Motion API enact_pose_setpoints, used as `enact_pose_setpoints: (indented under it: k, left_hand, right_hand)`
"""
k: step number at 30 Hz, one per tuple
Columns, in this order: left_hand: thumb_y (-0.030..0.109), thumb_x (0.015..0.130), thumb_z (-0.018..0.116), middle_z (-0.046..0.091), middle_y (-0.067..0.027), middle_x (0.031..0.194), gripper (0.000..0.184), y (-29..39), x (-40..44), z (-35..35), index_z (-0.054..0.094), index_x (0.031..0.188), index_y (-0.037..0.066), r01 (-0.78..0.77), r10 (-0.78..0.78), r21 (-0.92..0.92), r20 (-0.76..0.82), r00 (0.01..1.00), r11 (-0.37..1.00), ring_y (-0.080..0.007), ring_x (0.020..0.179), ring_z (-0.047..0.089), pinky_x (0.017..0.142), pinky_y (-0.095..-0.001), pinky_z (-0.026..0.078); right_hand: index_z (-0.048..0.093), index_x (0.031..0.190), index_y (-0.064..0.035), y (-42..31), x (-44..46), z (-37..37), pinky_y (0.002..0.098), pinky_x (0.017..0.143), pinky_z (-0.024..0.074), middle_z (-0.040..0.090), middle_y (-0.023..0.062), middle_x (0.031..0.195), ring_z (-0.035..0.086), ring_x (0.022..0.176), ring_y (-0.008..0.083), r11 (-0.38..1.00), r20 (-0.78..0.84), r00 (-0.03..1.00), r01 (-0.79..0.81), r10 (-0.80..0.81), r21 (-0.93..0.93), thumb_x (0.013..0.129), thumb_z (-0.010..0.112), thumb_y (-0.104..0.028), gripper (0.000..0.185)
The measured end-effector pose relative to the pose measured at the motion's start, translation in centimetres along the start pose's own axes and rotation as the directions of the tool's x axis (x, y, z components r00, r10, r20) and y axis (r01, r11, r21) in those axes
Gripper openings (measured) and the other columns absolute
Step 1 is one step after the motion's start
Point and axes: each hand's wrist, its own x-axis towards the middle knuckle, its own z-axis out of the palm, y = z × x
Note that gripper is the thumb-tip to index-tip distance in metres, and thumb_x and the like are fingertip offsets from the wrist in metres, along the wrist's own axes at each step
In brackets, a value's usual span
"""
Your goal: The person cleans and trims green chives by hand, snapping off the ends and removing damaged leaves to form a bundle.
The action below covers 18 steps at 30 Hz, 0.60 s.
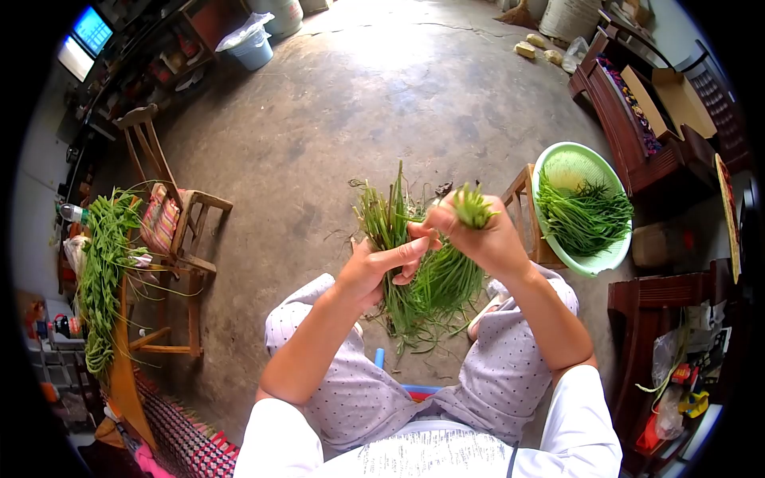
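Observation:
My left hand is closed round a bunch of garlic chives, its rough stalk ends pointing up and away from me. In my right hand is a second bunch of chives, pale, even stem ends showing above the fist and long leaves hanging below. The fingers of both hands come close together between the bunches. Loose green bits lie on the floor beneath, between my knees. To the right, a pale green colander holds a heap of chives.
The colander rests on a wooden stool. At left stand a wooden chair and a table piled with leafy vines. A dark wooden bench with an open cardboard box is at far right. A blue bin stands at the back left.

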Motion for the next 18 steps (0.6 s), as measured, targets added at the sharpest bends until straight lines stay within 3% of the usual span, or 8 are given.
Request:
enact_pose_setpoints:
  k: [1,2,3,6,9,15,17,18]
  left_hand:
    - [0.018,0.085,0.062,0.06,-0.0022,0.086,0.022,0.1,-0.1,0.2,0.06,0.103,0.005,0.012,-0.012,0.028,-0.003,1.0,1.0,-0.0032,0.06,0.045,0.048,-0.0182,0.034]
    - [0.019,0.086,0.062,0.06,-0.0025,0.087,0.025,0.2,-0.2,0.4,0.06,0.105,0.004,0.015,-0.016,0.029,0.02,1.0,0.999,-0.0038,0.059,0.046,0.048,-0.0191,0.036]
    - [0.019,0.086,0.062,0.06,-0.0025,0.087,0.025,0.3,-0.2,0.4,0.06,0.105,0.004,0.016,-0.016,0.03,0.023,1.0,0.999,-0.0038,0.059,0.046,0.048,-0.0191,0.036]
    - [0.017,0.086,0.06,0.053,-0.0029,0.063,0.026,0.2,-0.1,0.6,0.056,0.103,-0.002,0.004,-0.024,0.156,0.132,0.991,0.988,-0.0062,0.053,0.045,0.045,-0.0201,0.035]
    - [0.019,0.085,0.063,0.06,-0.0047,0.079,0.027,-0.3,-0.1,0.1,0.06,0.104,0.001,0.035,-0.065,0.172,0.173,0.983,0.985,-0.0056,0.057,0.046,0.047,-0.0212,0.037]
    - [0.019,0.083,0.065,0.057,-0.0034,0.07,0.027,-0.4,-0.1,0.3,0.06,0.103,0.001,0.084,-0.106,0.202,0.099,0.989,0.976,-0.0066,0.056,0.048,0.047,-0.0219,0.037]
    - [0.018,0.083,0.065,0.056,-0.0031,0.069,0.026,-0.3,-0.3,0.0,0.06,0.101,0.0,0.114,-0.13,0.194,0.07,0.989,0.974,-0.0068,0.056,0.048,0.047,-0.022,0.037]
    - [0.017,0.083,0.065,0.056,-0.0029,0.068,0.025,-0.2,-0.4,-0.3,0.06,0.1,0.0,0.105,-0.124,0.181,0.093,0.988,0.978,-0.0069,0.056,0.048,0.047,-0.022,0.037]
  right_hand:
    - [0.059,0.072,-0.0028,-0.1,0.0,-0.3,0.0212,0.05,0.0348,0.049,-0.0065,0.061,0.045,0.057,0.0033,1.0,-0.122,0.992,-0.02,0.018,-0.02,0.086,0.063,-0.018,0.021]
    - [0.052,0.07,-0.0102,0.5,0.4,-1.2,0.0182,0.045,0.0327,0.05,-0.0038,0.061,0.045,0.052,0.0031,1.0,-0.128,0.991,-0.03,0.03,0.004,0.087,0.06,-0.014,0.019]
    - [0.052,0.07,-0.0102,0.7,0.6,-1.5,0.0182,0.045,0.0327,0.05,-0.0038,0.061,0.045,0.052,0.0031,1.0,-0.13,0.991,-0.028,0.029,0.003,0.087,0.06,-0.014,0.019]
    - [0.052,0.074,-0.0113,1.0,0.9,-1.9,0.0178,0.039,0.0259,0.043,-0.0076,0.061,0.036,0.046,0.0012,0.994,-0.208,0.977,0.054,-0.035,0.09,0.085,0.064,-0.015,0.016]
    - [0.057,0.082,-0.0092,0.6,0.7,-1.8,0.0181,0.04,0.0261,0.044,-0.0087,0.062,0.037,0.048,0.0006,0.986,-0.153,0.984,-0.064,0.088,0.151,0.083,0.067,-0.014,0.011]
    - [0.062,0.097,-0.0066,0.1,0.7,-1.7,0.017,0.04,0.0267,0.047,-0.0089,0.061,0.034,0.046,-0.0003,0.992,-0.141,0.982,-0.128,0.129,0.017,0.082,0.068,-0.016,0.018]
    - [0.062,0.096,-0.0077,-0.3,0.8,-2.6,0.0174,0.041,0.026,0.047,-0.0081,0.061,0.034,0.046,0.0002,0.99,-0.374,0.919,-0.085,0.123,0.117,0.083,0.067,-0.015,0.016]
    - [0.062,0.096,-0.0077,-0.2,1.0,-3.3,0.0174,0.041,0.026,0.047,-0.0081,0.061,0.034,0.046,0.0002,0.99,-0.375,0.919,-0.084,0.122,0.117,0.083,0.067,-0.015,0.016]
